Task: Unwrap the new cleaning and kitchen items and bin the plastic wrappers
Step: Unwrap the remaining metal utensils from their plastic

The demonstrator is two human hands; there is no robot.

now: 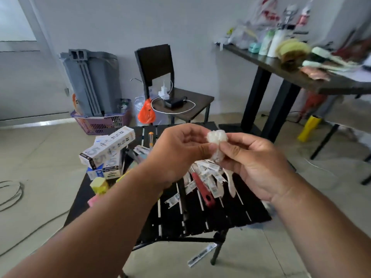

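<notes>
A crumpled ball of clear plastic wrapper [216, 140] is held up between both hands above the black slatted table [220, 215]. My left hand [176, 151] pinches it from the left with thumb and fingers. From the right, my right hand [255, 163] grips its lower part. Below the hands lie several wrapped utensils with white labels [208, 175], a red-handled tool [202, 189] and a pale spoon [230, 181]. Stacked white boxes [106, 151] sit at the table's left side, with yellow and pink items [98, 185] in front of them.
A grey bin [92, 81] stands in a purple basket [100, 121] by the far wall. A dark chair [170, 89] holds a charger and an orange bag [146, 113]. A high table [301, 73] at right carries bottles and brushes. One wrapper [201, 253] lies on the floor.
</notes>
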